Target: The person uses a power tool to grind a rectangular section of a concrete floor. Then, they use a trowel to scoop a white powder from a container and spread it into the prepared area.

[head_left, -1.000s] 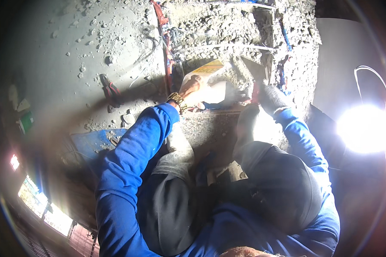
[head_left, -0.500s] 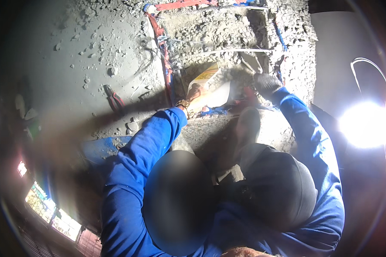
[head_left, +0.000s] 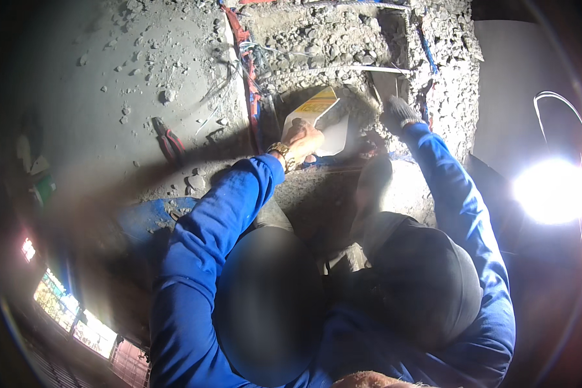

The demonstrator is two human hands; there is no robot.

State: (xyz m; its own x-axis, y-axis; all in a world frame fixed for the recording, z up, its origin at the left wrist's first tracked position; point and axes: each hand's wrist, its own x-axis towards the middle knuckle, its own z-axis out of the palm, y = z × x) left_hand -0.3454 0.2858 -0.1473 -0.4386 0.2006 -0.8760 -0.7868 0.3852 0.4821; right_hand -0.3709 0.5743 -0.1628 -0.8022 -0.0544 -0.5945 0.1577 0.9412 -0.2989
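Observation:
My left hand (head_left: pixel 302 139), bare with a watch on the wrist, grips a cut white plastic piece (head_left: pixel 333 132) with a yellow printed panel, low in a rough channel of broken concrete (head_left: pixel 330 48). To its right, my right hand (head_left: pixel 398 113), in a grey knitted glove, is closed on what looks like a grey flat-bladed tool (head_left: pixel 387 83), pointing up the channel; its handle is hidden by the fingers. Red tape (head_left: pixel 238 29) and thin wires (head_left: pixel 252 48) run along the channel's left side, blue strands (head_left: pixel 427 55) along the right.
Red-and-black pliers (head_left: pixel 168 139) lie among rubble on the grey slab (head_left: pixel 110 97) at left. A blue sheet (head_left: pixel 152 216) lies nearer me. A bright lamp (head_left: pixel 549 191) with a wire loop stands at right beside a grey panel (head_left: pixel 504 77). My knees are bent below the channel.
My right hand has moved up the channel, away from me, with the blade. My left hand has shifted slightly right and stays on the white plastic piece.

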